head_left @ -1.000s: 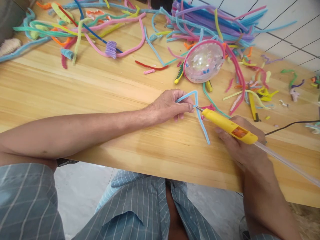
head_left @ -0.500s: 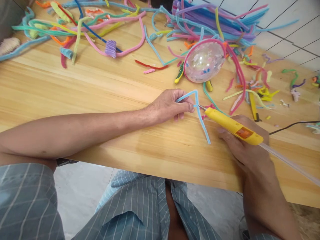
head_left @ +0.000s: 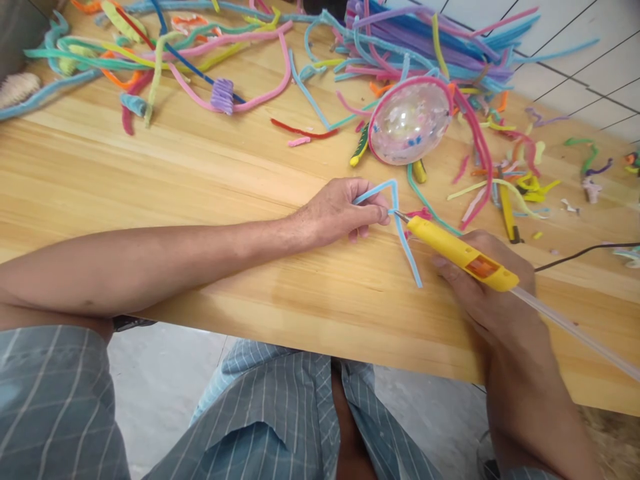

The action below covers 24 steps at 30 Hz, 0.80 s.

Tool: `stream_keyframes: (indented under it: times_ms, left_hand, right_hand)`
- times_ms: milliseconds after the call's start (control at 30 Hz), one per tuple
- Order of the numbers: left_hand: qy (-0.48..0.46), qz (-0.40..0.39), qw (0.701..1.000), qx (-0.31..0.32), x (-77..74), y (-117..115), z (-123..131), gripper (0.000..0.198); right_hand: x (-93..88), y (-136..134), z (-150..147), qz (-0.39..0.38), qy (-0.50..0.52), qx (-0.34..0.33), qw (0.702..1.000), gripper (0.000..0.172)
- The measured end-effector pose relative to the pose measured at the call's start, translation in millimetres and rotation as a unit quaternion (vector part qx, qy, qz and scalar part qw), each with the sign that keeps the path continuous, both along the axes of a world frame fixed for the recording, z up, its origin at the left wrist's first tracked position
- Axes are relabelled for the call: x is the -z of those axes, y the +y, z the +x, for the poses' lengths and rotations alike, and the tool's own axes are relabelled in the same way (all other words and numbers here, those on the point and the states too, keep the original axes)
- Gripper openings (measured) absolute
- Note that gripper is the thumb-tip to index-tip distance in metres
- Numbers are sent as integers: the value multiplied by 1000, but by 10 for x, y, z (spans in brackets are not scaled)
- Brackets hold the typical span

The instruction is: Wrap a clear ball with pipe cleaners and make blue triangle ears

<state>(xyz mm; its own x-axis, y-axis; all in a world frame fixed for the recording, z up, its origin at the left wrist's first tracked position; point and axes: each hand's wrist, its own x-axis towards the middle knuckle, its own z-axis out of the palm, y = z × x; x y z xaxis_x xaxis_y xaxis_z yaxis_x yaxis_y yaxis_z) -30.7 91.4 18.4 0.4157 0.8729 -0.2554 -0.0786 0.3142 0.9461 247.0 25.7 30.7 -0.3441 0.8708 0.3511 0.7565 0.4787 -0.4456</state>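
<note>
Glue gun (head_left: 453,248) right of pipe cleaner (head_left: 407,247), bundle (head_left: 415,37) behind both

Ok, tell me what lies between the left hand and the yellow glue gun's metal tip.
The head view shows a bent light-blue strip there, held by the left hand.

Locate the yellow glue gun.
In the head view, the yellow glue gun is right of centre, held in the right hand, its nozzle at the light-blue pipe cleaner pinched by the left hand.
</note>
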Motion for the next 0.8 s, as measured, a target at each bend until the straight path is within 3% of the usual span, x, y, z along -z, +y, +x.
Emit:
stream_keyframes:
  times_ms: [233,400,633,800]
  left_hand:
    - [-2,-2,1000,-3,10,0,3,13]
    - [-1,-3,1000,-4,-4,-1,4,12]
    - [-2,0,1000,-1,4,-1,1,14]
    - [-4,-1,1000,1,16,1,-1,14]
  right_hand:
    - [-8,29,33,39,-25,-44,998,19]
    - [-13,-6,30,18,-54,-14,998,11]
    - [-10,-25,4,18,-41,-5,999,14]
    - [-18,17,2,43,-27,-40,998,17]
